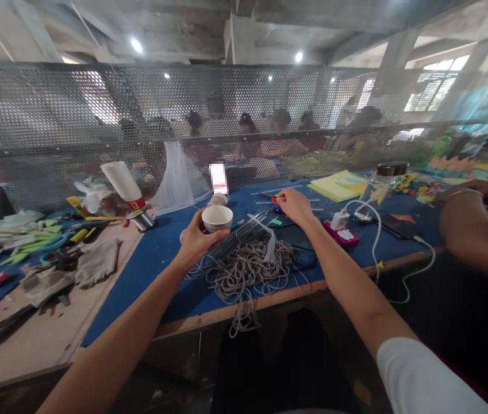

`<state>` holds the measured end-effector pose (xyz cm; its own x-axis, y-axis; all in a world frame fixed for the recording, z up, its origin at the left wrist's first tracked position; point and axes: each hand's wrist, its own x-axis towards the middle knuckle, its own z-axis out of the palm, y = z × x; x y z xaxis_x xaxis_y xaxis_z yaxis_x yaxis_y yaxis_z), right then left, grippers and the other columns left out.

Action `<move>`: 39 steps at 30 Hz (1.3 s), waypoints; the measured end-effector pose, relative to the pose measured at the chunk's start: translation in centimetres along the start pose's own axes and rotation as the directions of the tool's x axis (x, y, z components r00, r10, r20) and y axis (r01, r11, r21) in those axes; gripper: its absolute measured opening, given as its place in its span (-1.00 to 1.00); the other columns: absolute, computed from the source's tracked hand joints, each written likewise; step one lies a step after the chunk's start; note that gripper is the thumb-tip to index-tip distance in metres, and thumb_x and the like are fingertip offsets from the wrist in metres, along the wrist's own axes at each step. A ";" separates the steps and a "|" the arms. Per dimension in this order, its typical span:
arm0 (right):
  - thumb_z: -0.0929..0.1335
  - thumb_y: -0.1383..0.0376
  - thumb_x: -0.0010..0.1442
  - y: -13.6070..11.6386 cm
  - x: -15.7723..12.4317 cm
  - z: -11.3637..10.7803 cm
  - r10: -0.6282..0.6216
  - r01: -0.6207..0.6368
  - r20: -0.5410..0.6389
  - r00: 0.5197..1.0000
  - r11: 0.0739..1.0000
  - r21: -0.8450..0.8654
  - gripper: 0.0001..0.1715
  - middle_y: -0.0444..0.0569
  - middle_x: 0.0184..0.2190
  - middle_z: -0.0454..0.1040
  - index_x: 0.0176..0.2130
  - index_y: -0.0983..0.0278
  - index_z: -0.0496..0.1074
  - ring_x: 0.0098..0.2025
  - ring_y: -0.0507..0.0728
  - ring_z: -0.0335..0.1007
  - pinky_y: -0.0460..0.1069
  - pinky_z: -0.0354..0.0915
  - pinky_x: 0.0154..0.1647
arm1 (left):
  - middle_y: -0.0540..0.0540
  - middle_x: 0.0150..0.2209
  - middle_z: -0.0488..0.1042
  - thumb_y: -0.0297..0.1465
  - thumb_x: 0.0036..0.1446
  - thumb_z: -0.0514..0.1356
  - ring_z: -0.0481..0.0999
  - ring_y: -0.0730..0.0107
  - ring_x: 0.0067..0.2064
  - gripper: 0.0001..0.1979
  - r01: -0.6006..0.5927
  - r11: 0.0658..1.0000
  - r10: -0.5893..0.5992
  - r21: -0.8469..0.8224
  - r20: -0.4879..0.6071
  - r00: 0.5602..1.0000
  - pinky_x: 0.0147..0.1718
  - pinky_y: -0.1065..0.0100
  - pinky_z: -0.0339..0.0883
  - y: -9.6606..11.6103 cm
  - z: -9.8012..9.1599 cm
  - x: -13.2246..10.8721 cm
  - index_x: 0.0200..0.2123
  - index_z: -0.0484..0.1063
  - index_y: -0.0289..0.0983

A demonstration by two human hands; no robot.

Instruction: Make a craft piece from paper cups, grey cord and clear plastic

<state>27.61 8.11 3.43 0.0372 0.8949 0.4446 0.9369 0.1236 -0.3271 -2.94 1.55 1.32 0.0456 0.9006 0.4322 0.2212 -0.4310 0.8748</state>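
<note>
In my left hand (198,238) is a white paper cup (217,218), held upright with its open mouth up. Fingers and thumb wrap around its side. My right hand (294,206) is farther forward over the blue table cover, fingers closed together at a small item with red and yellow parts (275,199). What that item is, and how firmly it is gripped, I cannot make out. Between my arms lies a tangled heap of grey cord (250,267). Thin clear sticks (237,236) and a white tassel of threads (269,247) rest against the heap.
A stack of paper cups (120,181) leans at the left, near work gloves (97,263) and tools. A glass jar (373,195), yellow paper (342,185), a pink power block (342,234) and a white cable (375,241) lie rightward. Another person's arm (472,230) rests at right.
</note>
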 end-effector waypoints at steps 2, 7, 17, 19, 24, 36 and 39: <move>0.35 0.15 0.31 2.0 0.5 -0.6 0.135 -0.109 0.129 0.982 0.976 -0.191 -0.61 0.31 -0.02 0.58 -0.04 0.36 0.58 0.03 0.32 0.53 0.11 0.35 0.03 | -0.11 -0.03 0.52 -0.16 -0.20 0.51 0.52 0.12 0.01 -0.21 -0.006 1.000 0.006 -0.011 0.017 1.000 -0.01 0.14 0.43 -0.1 -0.1 0.0 0.10 0.34 -0.21; 0.44 0.00 0.22 4.3 0.6 0.0 0.301 -0.190 0.314 0.901 0.922 -0.337 -0.44 0.37 0.00 0.59 0.00 0.39 0.59 0.11 0.38 0.51 0.14 0.35 0.06 | -0.17 -0.01 0.52 -0.19 -0.24 0.54 0.52 0.10 0.03 -0.14 -0.048 0.997 0.051 -0.054 0.061 0.997 0.06 0.06 0.41 -0.3 0.0 -0.2 0.14 0.33 -0.24; 0.40 -0.01 0.21 6.1 0.8 0.0 0.248 -0.144 0.397 0.884 0.951 -0.273 -0.57 0.15 -0.31 0.65 -0.30 0.30 0.65 -0.18 0.26 0.61 -0.01 0.35 -0.26 | -0.20 0.01 0.50 -0.22 -0.24 0.55 0.50 0.04 0.06 -0.15 -0.125 0.988 0.132 -0.094 0.067 0.989 0.07 0.00 0.42 0.3 0.2 -0.6 0.15 0.34 -0.23; 0.38 -0.02 0.22 6.3 0.8 -0.4 0.220 -0.157 0.395 0.892 0.970 -0.185 -0.53 0.09 -0.44 0.61 -0.43 0.29 0.61 -0.27 0.24 0.59 -0.02 0.31 -0.33 | -0.20 0.02 0.49 -0.22 -0.23 0.55 0.50 0.06 0.06 -0.15 -0.137 0.986 0.143 -0.092 0.062 0.988 0.08 0.01 0.41 0.2 0.2 -0.6 0.15 0.33 -0.23; 0.39 0.16 0.19 4.9 0.2 -1.2 0.121 -0.315 0.374 0.919 0.796 0.517 -0.75 0.07 -0.37 0.62 -0.37 0.31 0.51 -0.44 0.08 0.50 -0.07 0.32 -0.43 | -0.19 0.03 0.49 -0.20 -0.21 0.55 0.50 0.09 0.05 -0.16 -0.155 0.986 0.157 -0.058 0.031 0.987 0.06 0.07 0.41 0.1 -0.1 -0.4 0.14 0.33 -0.22; 0.50 0.07 0.04 -2.6 -2.7 -1.1 -0.037 -0.077 0.091 0.995 0.286 0.955 -0.54 -0.25 -0.51 0.39 -0.18 0.19 0.31 -0.52 -0.01 0.27 -0.10 0.21 -0.53 | -0.17 0.07 0.46 -0.17 -0.18 0.53 0.49 0.09 0.08 -0.17 -0.137 0.990 0.137 0.035 0.018 0.990 0.05 0.11 0.40 -0.4 -0.2 -0.3 0.14 0.28 -0.18; 0.47 -0.01 0.12 -2.6 -2.7 -0.2 -0.078 -0.027 0.061 0.995 0.376 0.926 -0.59 -0.27 -0.58 0.29 -0.26 0.20 0.33 -0.54 -0.01 0.20 -0.08 0.18 -0.50 | -0.16 0.01 0.48 -0.18 -0.18 0.53 0.50 0.10 0.04 -0.18 -0.129 0.991 0.127 0.045 0.036 0.991 0.02 0.11 0.42 -0.4 -0.1 -0.4 0.13 0.28 -0.19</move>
<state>25.12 5.26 3.25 -0.0574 0.9068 0.4175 0.0290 0.4196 -0.9073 -3.12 1.36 0.80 0.1085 0.8399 0.5318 0.2566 -0.5405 0.8013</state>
